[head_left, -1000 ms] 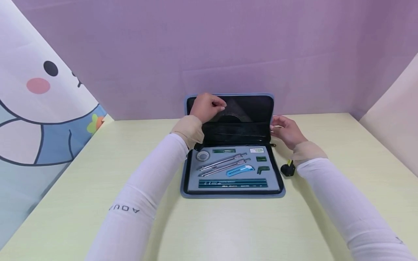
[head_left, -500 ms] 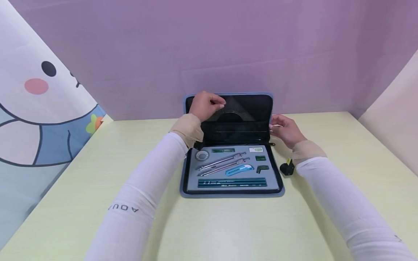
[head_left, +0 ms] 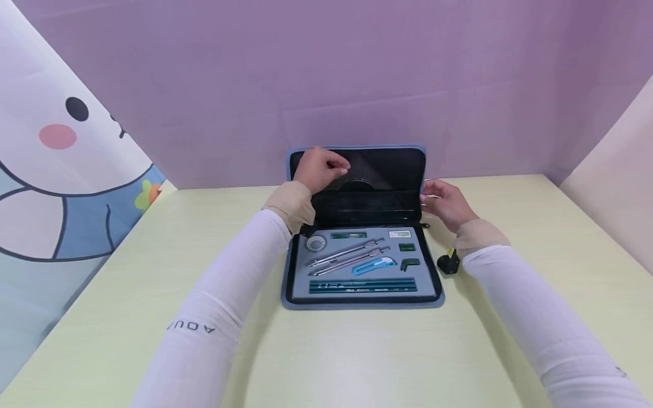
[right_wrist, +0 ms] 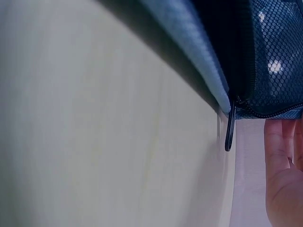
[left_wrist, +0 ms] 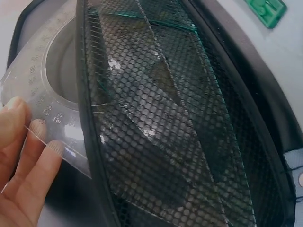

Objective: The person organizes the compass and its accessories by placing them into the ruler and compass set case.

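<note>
A blue-edged zip case [head_left: 363, 306] lies with its lid raised against the purple backdrop. My left hand [head_left: 317, 169] pinches the edge of a clear set square [left_wrist: 66, 116] with scale marks and a rounded cutout. Part of the set square sits behind the black mesh pocket [left_wrist: 142, 142] of the lid, its outline showing through. At the lid's right side, my right hand [head_left: 448, 205] holds the edge between thumb and fingers. In the right wrist view its fingers [right_wrist: 275, 142] meet the rim near the zip pull [right_wrist: 230, 127].
In the grey tray [head_left: 301, 289] lie two silver compasses [head_left: 352, 260], a blue cutter [head_left: 374, 266], dark green pencils [head_left: 362, 285] and several small pieces. A small black object [head_left: 449, 263] is by the right wrist. The pale table [head_left: 357, 357] extends around the case.
My left hand has shifted slightly down across the lid, and the clear set square sits a little lower. The right hand keeps its place at the lid's edge.
</note>
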A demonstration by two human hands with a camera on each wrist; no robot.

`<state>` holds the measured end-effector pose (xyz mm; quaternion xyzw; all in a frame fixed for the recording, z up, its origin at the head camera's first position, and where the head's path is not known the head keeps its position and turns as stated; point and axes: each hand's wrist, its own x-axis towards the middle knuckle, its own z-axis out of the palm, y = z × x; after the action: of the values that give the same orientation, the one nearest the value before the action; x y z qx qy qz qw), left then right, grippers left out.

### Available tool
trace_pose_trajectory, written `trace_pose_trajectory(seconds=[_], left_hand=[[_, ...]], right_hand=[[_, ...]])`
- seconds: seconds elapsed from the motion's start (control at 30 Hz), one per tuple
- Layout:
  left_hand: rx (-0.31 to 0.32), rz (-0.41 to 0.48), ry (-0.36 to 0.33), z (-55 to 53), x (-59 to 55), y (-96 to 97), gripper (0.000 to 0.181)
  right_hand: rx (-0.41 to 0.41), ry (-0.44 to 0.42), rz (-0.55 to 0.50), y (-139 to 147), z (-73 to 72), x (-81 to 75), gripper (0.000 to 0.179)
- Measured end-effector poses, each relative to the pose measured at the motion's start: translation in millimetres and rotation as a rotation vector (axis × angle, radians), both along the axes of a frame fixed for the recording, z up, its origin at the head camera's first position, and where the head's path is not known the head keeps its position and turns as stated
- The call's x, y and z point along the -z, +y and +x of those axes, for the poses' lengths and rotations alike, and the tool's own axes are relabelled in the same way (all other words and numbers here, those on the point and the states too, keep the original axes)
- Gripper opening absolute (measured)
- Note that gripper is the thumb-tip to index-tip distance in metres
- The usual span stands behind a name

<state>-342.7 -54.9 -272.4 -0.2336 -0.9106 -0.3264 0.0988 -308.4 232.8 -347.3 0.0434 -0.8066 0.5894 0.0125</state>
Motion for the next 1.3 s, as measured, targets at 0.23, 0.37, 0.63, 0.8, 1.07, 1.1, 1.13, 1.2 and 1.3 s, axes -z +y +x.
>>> trace_pose_trajectory(seconds=[0.23,0.37,0.63,0.8,1.07,1.1,1.13,1.2,1.3], left_hand=[[-0.01,-0.011,-0.004,0.7,3.8,2.0,0.017],[-0.011,-0.015,-0.013,1.6,5.3,0.4,0.017],[-0.012,-0.016,-0.013,3.6,5.8,-0.9,0.016],[-0.021,-0.014,-0.007,3.6,8.4,0.4,0.016],[-0.069,-0.024,0.034,4.2,15.0,5.1,0.018],[-0.084,-0.025,0.041,4.7,15.9,6.1,0.018],[-0.1,-0.025,0.047,5.2,16.9,7.1,0.018],[-0.137,-0.029,0.061,6.0,18.4,9.0,0.017],[-0.185,-0.051,0.082,7.5,19.2,11.5,0.017]], right_hand=[[-0.002,0.01,-0.007,0.6,0.6,0.5,0.015],[-0.007,0.01,-0.018,0.1,0.6,1.0,0.017],[-0.007,0.014,-0.013,0.2,0.6,-0.1,0.018],[-0.01,0.019,-0.034,1.4,0.4,1.1,0.016],[0.004,0.014,-0.012,2.5,0.2,2.2,0.015],[0.004,0.014,-0.01,2.4,0.1,2.3,0.015],[0.005,0.012,-0.008,2.3,0.1,2.4,0.015],[0.003,0.01,-0.009,2.0,-0.1,2.7,0.016],[0.001,0.008,-0.006,2.1,-0.5,3.4,0.016]])
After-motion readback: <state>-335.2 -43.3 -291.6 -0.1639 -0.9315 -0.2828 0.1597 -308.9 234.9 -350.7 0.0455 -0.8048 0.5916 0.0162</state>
